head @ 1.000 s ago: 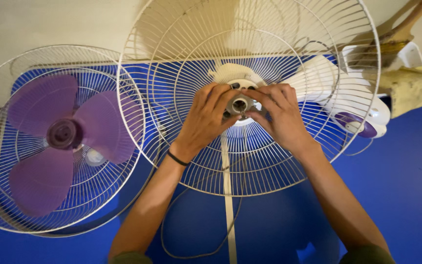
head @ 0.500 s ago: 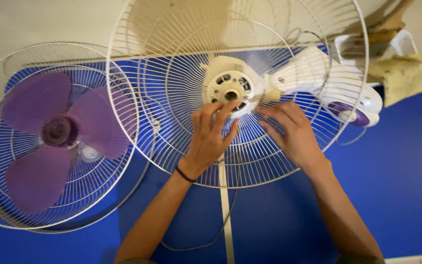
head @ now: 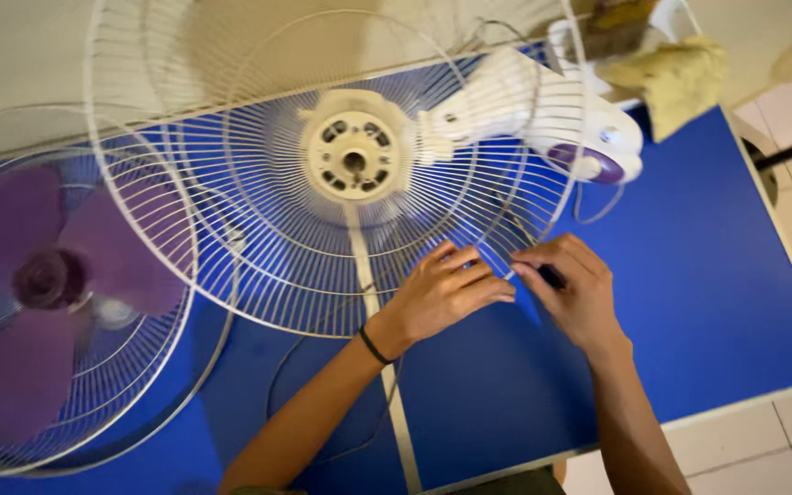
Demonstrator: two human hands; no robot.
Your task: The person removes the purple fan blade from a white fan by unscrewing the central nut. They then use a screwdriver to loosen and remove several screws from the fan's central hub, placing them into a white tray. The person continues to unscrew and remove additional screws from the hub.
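The white wire fan guard (head: 231, 229) lies on the blue table (head: 708, 302), with its round motor hub (head: 353, 158) facing up in the middle. Both hands meet at the lower right rim of this guard. The left hand (head: 446, 293) rests flat on the wires, fingers stretched and close together, and it seems to press the rim down so the guard does not slide. The right hand (head: 575, 293) is curled, and its fingertips pinch something small and dark at the rim; what it is I cannot tell.

Behind the hub, the white fan body with a purple part (head: 561, 137) lies on its side and touches the guard. To the left, another guard with purple blades (head: 57, 284) inside lies flat, partly under the first one. A yellowish cloth (head: 680, 78) sits at the far corner, well apart from the hands.
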